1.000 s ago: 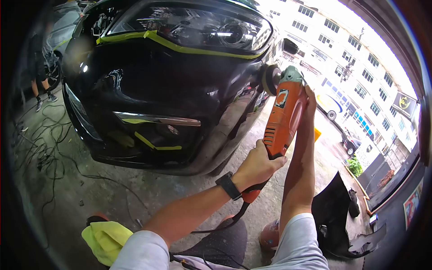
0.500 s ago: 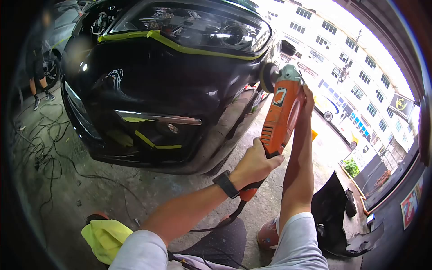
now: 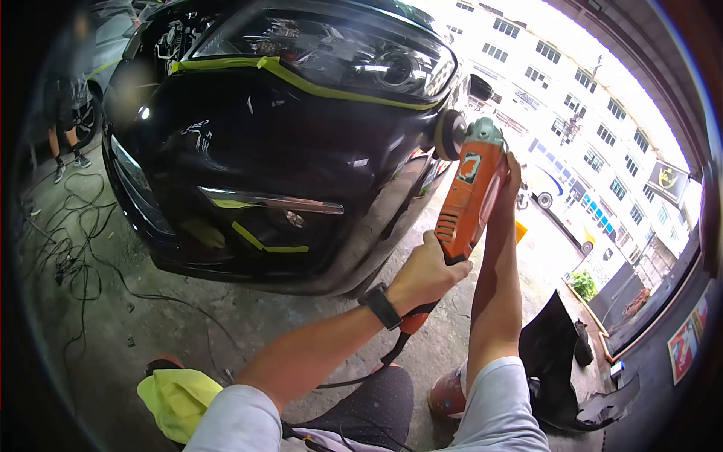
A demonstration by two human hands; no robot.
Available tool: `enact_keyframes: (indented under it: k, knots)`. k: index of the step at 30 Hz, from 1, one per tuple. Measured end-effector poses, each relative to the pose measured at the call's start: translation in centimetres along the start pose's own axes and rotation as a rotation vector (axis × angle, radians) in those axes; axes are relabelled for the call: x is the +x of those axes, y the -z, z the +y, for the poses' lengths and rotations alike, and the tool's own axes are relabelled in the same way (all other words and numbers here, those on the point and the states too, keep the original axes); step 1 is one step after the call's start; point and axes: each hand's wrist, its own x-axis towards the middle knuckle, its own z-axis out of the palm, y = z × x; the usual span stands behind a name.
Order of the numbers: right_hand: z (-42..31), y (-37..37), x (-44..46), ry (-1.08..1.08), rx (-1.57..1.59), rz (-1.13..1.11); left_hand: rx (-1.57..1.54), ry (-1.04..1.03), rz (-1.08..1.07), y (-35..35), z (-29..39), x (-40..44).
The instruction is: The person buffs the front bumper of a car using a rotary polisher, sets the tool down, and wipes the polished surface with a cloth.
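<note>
An orange power polisher [image 3: 468, 200] with a grey metal head slants up in front of me. My left hand [image 3: 431, 275], with a dark watch on its wrist, is wrapped round its rear handle. Higher up, my right hand [image 3: 512, 181] grips the far side of the body near the head; most of its fingers are hidden. The round polishing pad [image 3: 450, 135] stands on edge against the side of a glossy black car bumper [image 3: 301, 151], seemingly touching it. Yellow-green masking tape [image 3: 324, 94] runs under the headlight [image 3: 376, 64].
Black cables [image 3: 83, 256] lie tangled on the concrete floor at left, near a standing person's legs [image 3: 64, 147]. A yellow cloth [image 3: 179, 403] hangs by my left side. A reddish bucket [image 3: 446, 395] and a loose black panel [image 3: 553, 361] are at right.
My view has shifted slightly, so the car sits a little lower and further right. Both hands keep their hold on the polisher, and the pad stays at the bumper's side.
</note>
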Motion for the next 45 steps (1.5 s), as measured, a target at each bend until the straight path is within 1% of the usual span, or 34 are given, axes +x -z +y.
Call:
enact_keyframes:
  k: [1, 3, 5, 8, 10, 13, 16, 17, 20, 21, 24, 29, 32, 37, 38, 39, 41, 42, 43, 44, 45]
  knots:
    - [0.6, 0.9, 0.0, 0.023, -0.008, 0.032, -0.003, -0.001, 0.002, -0.2, 0.1, 0.0]
    - [2.0, 4.3, 0.6, 0.046, -0.035, 0.073, 0.106, 0.078, -0.018, -0.7, 0.4, 0.1]
    - [2.5, 5.1, 1.3, 0.084, -0.028, 0.148, 0.164, 0.073, -0.013, -0.8, 1.1, 0.6]
    - [1.9, 2.3, 2.2, 0.063, 0.058, 0.101, 0.266, 0.048, 0.028, -0.6, 1.6, 2.8]
    - [2.3, 5.4, 5.9, 0.067, 0.049, 0.112, 0.298, 0.023, 0.059, -0.7, 2.3, 4.6]
    - [2.3, 7.4, 8.5, 0.003, 0.088, -0.01, 0.335, -0.009, 0.079, -1.4, 2.9, 6.7]
    - [2.8, 8.8, 9.2, 0.013, 0.097, 0.012, 0.364, 0.01, 0.112, -2.4, 2.1, 6.3]
    - [3.2, 9.1, 8.8, 0.003, 0.134, -0.043, 0.37, 0.008, 0.126, -2.4, 1.7, 5.7]
    - [4.7, 9.8, 7.2, 0.035, 0.171, -0.004, 0.323, 0.01, 0.116, -2.3, 0.1, 3.7]
    - [5.3, 10.2, 6.6, 0.081, 0.186, -0.004, 0.357, 0.016, 0.114, -2.2, -0.2, 3.1]
    - [5.1, 7.8, 4.0, 0.092, 0.185, -0.06, 0.367, 0.033, 0.09, -1.7, -0.8, 1.6]
    - [5.6, 8.4, 1.7, 0.052, 0.084, 0.01, 0.36, 0.053, 0.069, -1.2, -1.6, -0.3]
    - [5.5, 7.5, -0.4, 0.055, 0.054, 0.043, 0.331, 0.076, 0.046, -1.1, -1.7, -1.4]
    - [6.2, 8.2, -4.3, 0.128, -0.038, 0.127, 0.239, 0.146, -0.013, -0.5, -2.8, -4.7]
    - [6.5, 8.5, -5.6, 0.14, -0.048, 0.109, 0.207, 0.179, -0.041, -0.6, -3.6, -5.9]
    - [6.9, 9.2, -7.4, 0.141, -0.033, 0.019, 0.178, 0.213, -0.066, -0.6, -4.5, -7.1]
    - [7.5, 10.3, -10.8, 0.137, -0.003, -0.161, 0.17, 0.172, -0.067, -0.9, -7.0, -9.5]
    - [6.8, 4.0, -13.1, 0.109, -0.066, -0.022, 0.16, 0.131, -0.065, -0.9, -8.0, -10.2]
    - [6.4, 0.5, -14.2, 0.08, -0.128, 0.117, 0.161, 0.13, -0.066, -0.9, -8.5, -10.6]
    - [7.4, 3.2, -13.8, 0.078, -0.128, 0.117, 0.151, 0.133, -0.066, -0.9, -9.0, -10.9]
    - [9.2, 7.9, -13.1, 0.052, 0.089, 0.2, 0.14, 0.139, -0.069, -1.1, -9.2, -11.2]
